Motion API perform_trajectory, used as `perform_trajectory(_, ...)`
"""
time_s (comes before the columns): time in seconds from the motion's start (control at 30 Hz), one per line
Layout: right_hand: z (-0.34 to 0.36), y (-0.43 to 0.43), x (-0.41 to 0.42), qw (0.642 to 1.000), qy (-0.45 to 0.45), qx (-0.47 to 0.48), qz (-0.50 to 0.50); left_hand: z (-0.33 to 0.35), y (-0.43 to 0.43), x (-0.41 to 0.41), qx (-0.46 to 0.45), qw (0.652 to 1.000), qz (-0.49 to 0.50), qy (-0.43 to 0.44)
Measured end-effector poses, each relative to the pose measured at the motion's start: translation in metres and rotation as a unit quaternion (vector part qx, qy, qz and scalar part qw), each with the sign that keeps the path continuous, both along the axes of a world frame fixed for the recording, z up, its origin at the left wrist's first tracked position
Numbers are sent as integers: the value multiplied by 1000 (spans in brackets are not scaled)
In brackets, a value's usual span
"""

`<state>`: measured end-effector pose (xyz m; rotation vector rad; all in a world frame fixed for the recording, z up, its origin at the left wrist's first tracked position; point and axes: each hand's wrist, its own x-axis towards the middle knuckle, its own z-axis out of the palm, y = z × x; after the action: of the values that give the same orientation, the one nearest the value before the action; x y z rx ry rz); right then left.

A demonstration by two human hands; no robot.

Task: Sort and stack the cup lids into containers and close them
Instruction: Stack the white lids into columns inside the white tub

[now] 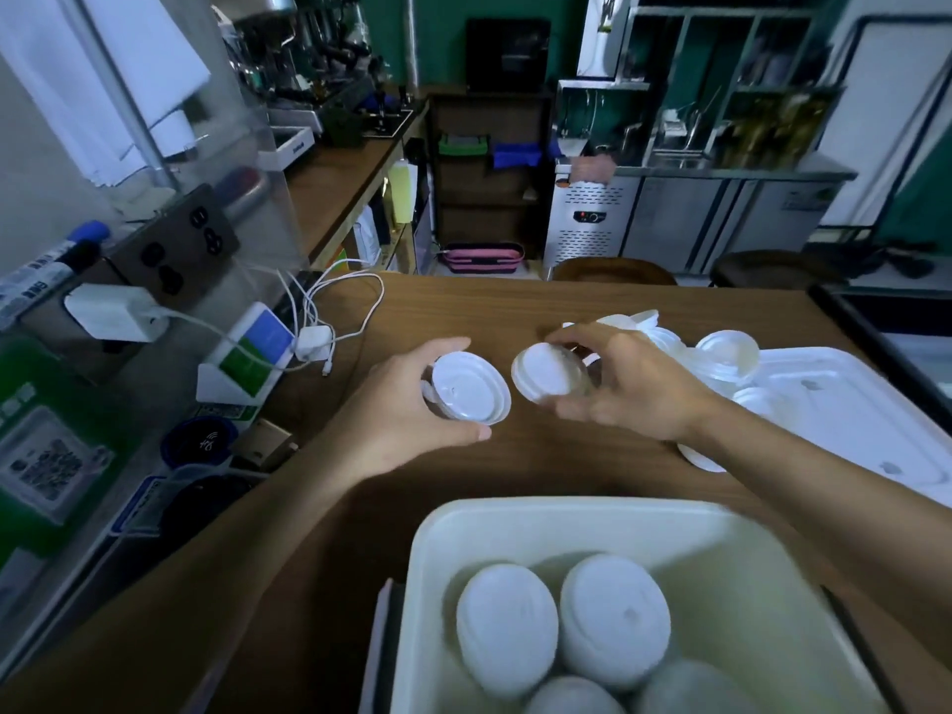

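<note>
A café back counter with steel cabinets and green walls lies beyond a brown wooden table. Nearest the viewer on that table stands an open white container, and four stacks of white cup lids stand upright inside it, side by side. Just beyond the container's far rim, both hands hover over the bare wood. The left hand is curled around a short stack of lids, thumb under and fingers over, their tops tilted toward the camera. The right hand pinches another small stack of lids between thumb and fingertips, turned on its side, close to the left stack but apart from it. Right of the container and farther back lies a flat white container lid. Beyond the right hand, a loose pile of lids rests partly on the table and partly against that flat lid. Far left of the container, white charger cables trail across the table edge.
</note>
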<state>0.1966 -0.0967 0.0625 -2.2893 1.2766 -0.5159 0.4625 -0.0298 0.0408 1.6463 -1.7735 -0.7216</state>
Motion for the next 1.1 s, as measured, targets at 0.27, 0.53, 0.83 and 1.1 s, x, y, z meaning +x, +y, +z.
perform_trajectory(0.27,13,93,-33,998,-56,5,-11,27,55,-30,-15,991,-129,7)
perform_trajectory(0.53,10,150,-66,999,-40,-15,-8,34,88,-61,-12,971,-234,47)
perform_trajectory(0.83,13,197,-97,991,132,4,14,30,111,-77,-32,930,-347,-117)
perform_trajectory(1.1,16,213,-85,940,336,57,14,9,126,-104,12,849,-439,-294)
